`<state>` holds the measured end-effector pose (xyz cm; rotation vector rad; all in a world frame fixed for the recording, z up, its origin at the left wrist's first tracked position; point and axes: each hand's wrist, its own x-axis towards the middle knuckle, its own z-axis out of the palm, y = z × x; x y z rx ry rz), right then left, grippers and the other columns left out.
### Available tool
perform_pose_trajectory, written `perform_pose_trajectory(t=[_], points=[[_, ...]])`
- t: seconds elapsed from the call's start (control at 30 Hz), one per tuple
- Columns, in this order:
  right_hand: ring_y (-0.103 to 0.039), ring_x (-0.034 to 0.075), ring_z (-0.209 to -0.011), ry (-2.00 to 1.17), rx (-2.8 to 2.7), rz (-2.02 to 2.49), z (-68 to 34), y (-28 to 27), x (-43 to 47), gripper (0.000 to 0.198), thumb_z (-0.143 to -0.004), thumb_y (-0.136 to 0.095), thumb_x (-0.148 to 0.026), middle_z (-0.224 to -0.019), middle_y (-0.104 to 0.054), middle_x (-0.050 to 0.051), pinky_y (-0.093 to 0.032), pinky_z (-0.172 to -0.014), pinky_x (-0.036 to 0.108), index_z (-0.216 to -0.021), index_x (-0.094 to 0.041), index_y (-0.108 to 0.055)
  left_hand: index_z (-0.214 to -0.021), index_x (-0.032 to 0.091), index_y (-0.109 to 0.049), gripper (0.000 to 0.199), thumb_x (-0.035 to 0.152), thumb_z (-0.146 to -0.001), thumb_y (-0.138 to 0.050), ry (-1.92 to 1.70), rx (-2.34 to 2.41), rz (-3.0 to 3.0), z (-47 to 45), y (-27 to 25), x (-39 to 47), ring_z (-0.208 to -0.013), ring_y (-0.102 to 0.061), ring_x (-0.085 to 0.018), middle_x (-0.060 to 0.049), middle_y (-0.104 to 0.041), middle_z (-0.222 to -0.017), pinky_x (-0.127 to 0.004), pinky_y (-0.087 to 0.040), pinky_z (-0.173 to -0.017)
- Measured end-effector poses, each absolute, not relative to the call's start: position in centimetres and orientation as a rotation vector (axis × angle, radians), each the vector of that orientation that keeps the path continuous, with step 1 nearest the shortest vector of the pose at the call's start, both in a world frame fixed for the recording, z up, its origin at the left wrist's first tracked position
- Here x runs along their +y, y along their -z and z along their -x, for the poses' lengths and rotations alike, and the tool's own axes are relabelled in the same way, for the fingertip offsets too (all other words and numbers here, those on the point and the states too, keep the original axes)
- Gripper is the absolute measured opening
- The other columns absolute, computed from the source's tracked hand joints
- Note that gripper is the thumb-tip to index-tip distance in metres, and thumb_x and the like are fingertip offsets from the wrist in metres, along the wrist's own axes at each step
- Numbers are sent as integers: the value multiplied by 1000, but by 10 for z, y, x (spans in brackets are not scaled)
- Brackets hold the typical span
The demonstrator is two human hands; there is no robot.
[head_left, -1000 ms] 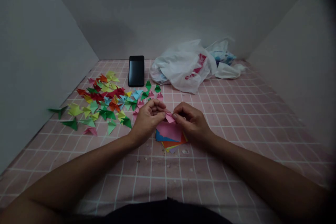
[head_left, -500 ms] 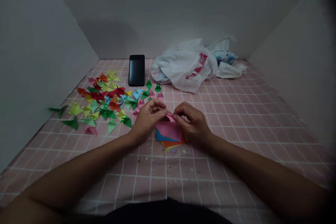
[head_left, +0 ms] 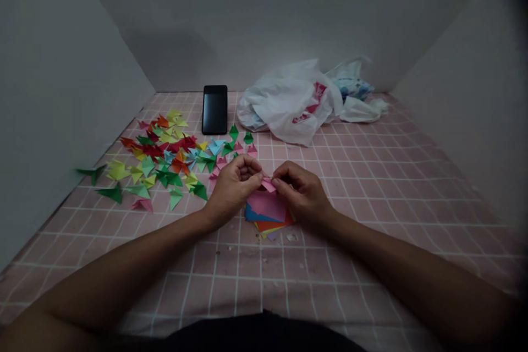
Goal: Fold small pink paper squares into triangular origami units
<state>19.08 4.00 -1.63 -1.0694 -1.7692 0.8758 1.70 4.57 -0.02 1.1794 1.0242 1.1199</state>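
Note:
A small folded piece of pink origami paper [head_left: 268, 184] is pinched between my two hands. My left hand [head_left: 237, 187] grips its left end with thumb and fingers, and my right hand [head_left: 303, 192] holds the right end the same way. Fingers cover much of the paper, so its exact folds are hidden. Just below the hands lies a stack of coloured paper sheets [head_left: 268, 208], pink on top, with blue, orange and yellow edges showing. Left of my left hand, many folded paper cranes [head_left: 167, 179] in green, yellow, red, blue and pink spread over the cloth.
A black phone [head_left: 215, 110] lies near the back wall. Right of it sits a crumpled white plastic bag [head_left: 291, 102], with a blue and white package [head_left: 352, 88] behind. Walls enclose the pink checked cloth [head_left: 371, 192] on three sides. Small scraps lie near the stack.
The folded pink paper between my fingertips has tilted, and more of its face shows now. Both hands stay almost in place.

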Motion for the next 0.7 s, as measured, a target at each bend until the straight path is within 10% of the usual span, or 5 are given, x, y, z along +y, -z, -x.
perform_pose_trajectory(t=[0.7], points=[[-52, 13, -67, -1269, -1522, 1011, -192, 20, 46, 16, -88, -64, -32, -74, -59, -1, -40, -62, 27, -80, -19, -62, -80, 18, -55, 17, 20, -74, -71, -1142, 1107, -1284, -17, -2, 43, -71, -60, -11, 2, -60, -77, -25, -50, -69]])
